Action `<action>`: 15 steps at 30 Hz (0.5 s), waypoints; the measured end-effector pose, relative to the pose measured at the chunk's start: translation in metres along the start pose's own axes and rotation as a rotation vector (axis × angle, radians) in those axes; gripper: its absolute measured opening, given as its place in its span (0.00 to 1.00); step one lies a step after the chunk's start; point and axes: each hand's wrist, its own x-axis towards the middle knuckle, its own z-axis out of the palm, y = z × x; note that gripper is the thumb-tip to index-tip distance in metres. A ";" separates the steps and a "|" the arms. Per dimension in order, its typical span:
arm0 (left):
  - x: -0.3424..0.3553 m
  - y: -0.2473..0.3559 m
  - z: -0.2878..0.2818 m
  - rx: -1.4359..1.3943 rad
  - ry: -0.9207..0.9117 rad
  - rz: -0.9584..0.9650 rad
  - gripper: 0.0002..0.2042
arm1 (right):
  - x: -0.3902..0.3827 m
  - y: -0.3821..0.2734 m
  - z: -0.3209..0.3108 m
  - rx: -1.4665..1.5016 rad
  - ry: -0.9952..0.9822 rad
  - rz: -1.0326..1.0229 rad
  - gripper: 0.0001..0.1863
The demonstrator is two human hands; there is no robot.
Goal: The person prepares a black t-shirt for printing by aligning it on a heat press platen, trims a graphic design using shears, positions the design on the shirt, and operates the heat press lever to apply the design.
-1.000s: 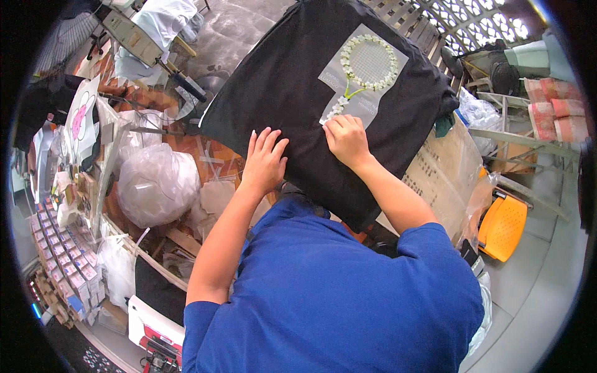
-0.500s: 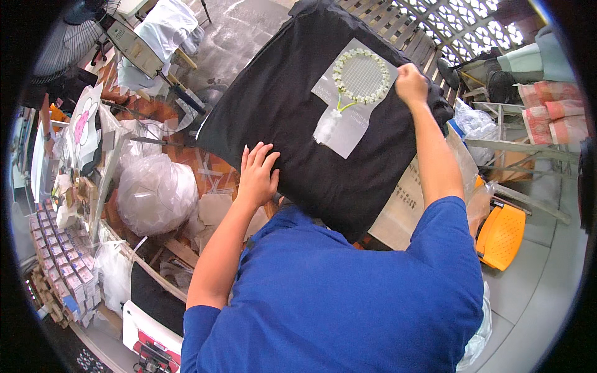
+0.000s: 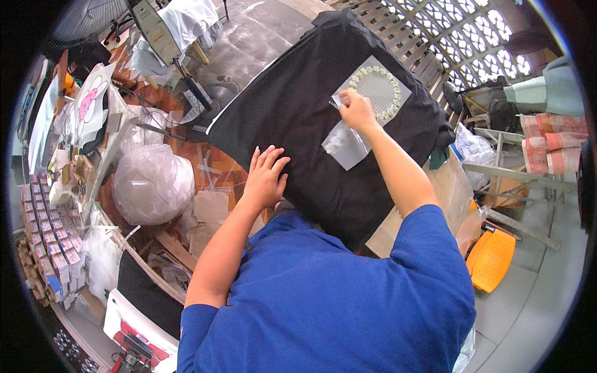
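Observation:
A black garment (image 3: 283, 105) lies spread over a raised flat surface in front of me. On it is a see-through film sheet (image 3: 353, 153) bearing a racket-shaped design with a ring of small white flowers (image 3: 393, 102). My right hand (image 3: 356, 110) is closed over the left edge of the film, partly covering the design. Its fingertips are pressed together, and what they hold, if anything, is hidden. My left hand (image 3: 267, 178) rests on the garment's near left edge, fingers stretched out and holding nothing.
A large bundle wrapped in see-through plastic (image 3: 153, 185) sits at left. Stacks of small boxes (image 3: 56, 239) stand beyond it. A fan (image 3: 87, 22) is at the far left, a slatted wooden bench (image 3: 407, 46) at the back, and an orange plastic seat (image 3: 491, 261) at right.
My right hand has moved left across the film, from its right edge to its left edge. My left hand stays on the garment's edge. The whole view has shifted slightly.

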 end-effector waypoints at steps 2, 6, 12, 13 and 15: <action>0.000 0.000 -0.002 -0.007 -0.007 0.014 0.21 | 0.016 0.037 -0.013 -0.032 0.100 0.082 0.18; -0.008 -0.007 -0.013 -0.044 -0.027 0.004 0.23 | 0.037 0.129 -0.141 -0.165 0.079 0.424 0.14; -0.110 -0.035 -0.130 -0.122 0.267 -0.364 0.18 | -0.049 0.157 -0.463 -0.837 0.713 0.804 0.17; -0.154 -0.052 -0.152 0.055 0.338 -0.516 0.16 | -0.053 0.128 -0.470 -0.842 0.761 0.781 0.18; -0.229 -0.064 -0.206 0.188 0.555 -0.794 0.14 | -0.054 0.096 -0.445 -0.984 0.721 0.610 0.17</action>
